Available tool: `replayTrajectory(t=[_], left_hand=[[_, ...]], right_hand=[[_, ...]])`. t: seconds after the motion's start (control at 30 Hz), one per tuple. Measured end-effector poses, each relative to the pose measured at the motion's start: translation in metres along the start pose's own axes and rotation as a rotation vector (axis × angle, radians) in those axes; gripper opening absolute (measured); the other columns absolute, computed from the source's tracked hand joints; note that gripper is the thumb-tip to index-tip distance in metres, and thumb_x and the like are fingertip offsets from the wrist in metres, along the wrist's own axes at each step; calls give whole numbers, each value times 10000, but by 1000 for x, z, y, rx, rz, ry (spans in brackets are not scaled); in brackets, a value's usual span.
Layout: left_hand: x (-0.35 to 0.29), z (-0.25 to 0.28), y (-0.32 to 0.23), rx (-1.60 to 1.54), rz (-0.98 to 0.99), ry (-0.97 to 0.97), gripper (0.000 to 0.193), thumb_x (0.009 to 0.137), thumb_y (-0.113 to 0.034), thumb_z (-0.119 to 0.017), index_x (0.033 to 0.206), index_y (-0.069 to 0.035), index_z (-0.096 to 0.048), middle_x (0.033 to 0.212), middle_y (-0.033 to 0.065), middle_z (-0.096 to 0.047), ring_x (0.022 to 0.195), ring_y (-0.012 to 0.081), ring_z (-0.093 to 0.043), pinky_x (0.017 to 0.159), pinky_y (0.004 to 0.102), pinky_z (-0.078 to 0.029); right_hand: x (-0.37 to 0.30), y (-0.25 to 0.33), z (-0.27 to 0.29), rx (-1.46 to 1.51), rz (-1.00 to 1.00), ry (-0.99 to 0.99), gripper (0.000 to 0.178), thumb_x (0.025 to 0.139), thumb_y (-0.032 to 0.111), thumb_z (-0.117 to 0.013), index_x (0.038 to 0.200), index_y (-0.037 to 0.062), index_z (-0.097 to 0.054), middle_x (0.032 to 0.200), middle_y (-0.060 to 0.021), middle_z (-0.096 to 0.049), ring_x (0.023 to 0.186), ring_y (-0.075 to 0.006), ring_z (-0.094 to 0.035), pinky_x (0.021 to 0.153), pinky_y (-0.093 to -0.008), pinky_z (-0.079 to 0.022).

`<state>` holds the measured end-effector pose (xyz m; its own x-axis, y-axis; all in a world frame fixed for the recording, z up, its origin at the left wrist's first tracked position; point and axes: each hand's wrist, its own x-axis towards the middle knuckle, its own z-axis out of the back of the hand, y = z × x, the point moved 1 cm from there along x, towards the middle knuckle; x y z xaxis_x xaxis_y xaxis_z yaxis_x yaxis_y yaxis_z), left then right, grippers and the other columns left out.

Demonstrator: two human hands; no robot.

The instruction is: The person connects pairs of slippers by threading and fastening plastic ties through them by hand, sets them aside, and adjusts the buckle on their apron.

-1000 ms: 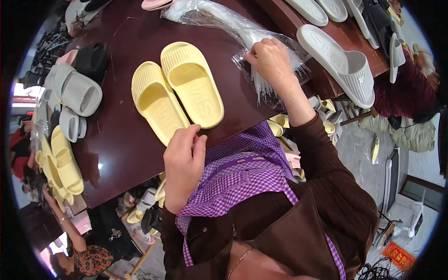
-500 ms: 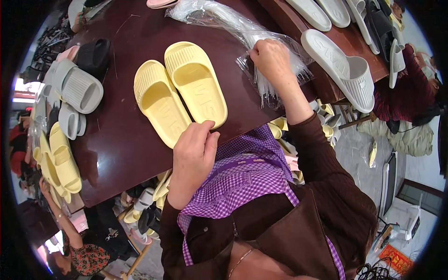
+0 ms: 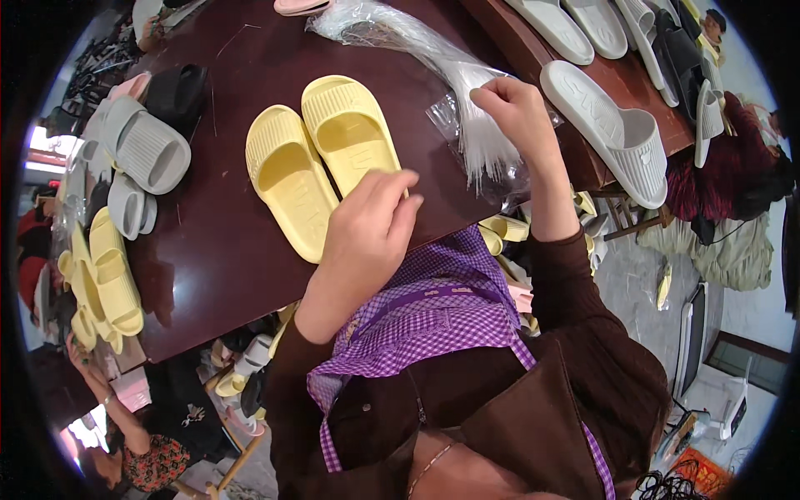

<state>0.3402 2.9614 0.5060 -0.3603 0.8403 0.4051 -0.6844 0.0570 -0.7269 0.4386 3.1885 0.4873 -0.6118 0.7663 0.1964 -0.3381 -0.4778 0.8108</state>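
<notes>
- Left hand (image 3: 367, 223) bent over the heel of the right yellow slipper (image 3: 346, 112), hiding that end; thumb and forefinger slightly apart near the heel's right edge, lower fingers out of sight. Cannot tell whether gripping or only resting there.
- Right hand (image 3: 518, 112) half curled, thumb close to the bent forefinger, above a bundle of white strands (image 3: 487, 137); cannot tell whether pinching any strand.
- Left yellow slipper (image 3: 292, 196) just beside the left hand, heel next to its outer edge; both slippers side by side, straps at the far end, heels toward the body, well to the left of the right hand.
- Under and beyond the right hand, strands fanned out into loose tips at the near end, partly wrapped in clear plastic film (image 3: 375, 25).
- Beneath all this, a glossy dark red counter (image 3: 225, 217).
- Near the body, a purple checked apron (image 3: 425, 333) over a brown cardigan (image 3: 600, 350).
- Right of the right hand, a large grey slipper (image 3: 587, 104) at the edge of a second counter (image 3: 677, 132).
- Along the left edge, grey slippers (image 3: 154, 150), a black slipper (image 3: 179, 92) and more yellow slippers (image 3: 112, 267).
- Farther out, lower left, a co-worker's bare arm (image 3: 125, 417) below the yellow row; far right, another person in a dark red top (image 3: 704, 175).
</notes>
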Motion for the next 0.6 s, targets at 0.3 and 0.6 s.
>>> replayTrajectory(t=[0.3, 0.6], left_hand=[[86, -54, 36, 2, -322, -133, 200, 819, -28, -567, 1015, 9, -587, 953, 165, -609, 892, 330, -596, 774, 385, -482], [87, -69, 62, -82, -92, 113, 123, 863, -66, -530, 951, 9, -573, 918, 140, -632, 829, 294, -609, 733, 357, -495]], right_hand=[[-15, 2, 4, 308, -150, 209, 179, 811, 198, -658, 803, 19, -654, 644, 40, -531, 584, -42, -451, 539, -213, -369], [-9, -2, 9, 356, -30, 279, 126, 848, 135, -612, 848, 24, -673, 724, 6, -592, 648, -90, -519, 601, -225, -426]])
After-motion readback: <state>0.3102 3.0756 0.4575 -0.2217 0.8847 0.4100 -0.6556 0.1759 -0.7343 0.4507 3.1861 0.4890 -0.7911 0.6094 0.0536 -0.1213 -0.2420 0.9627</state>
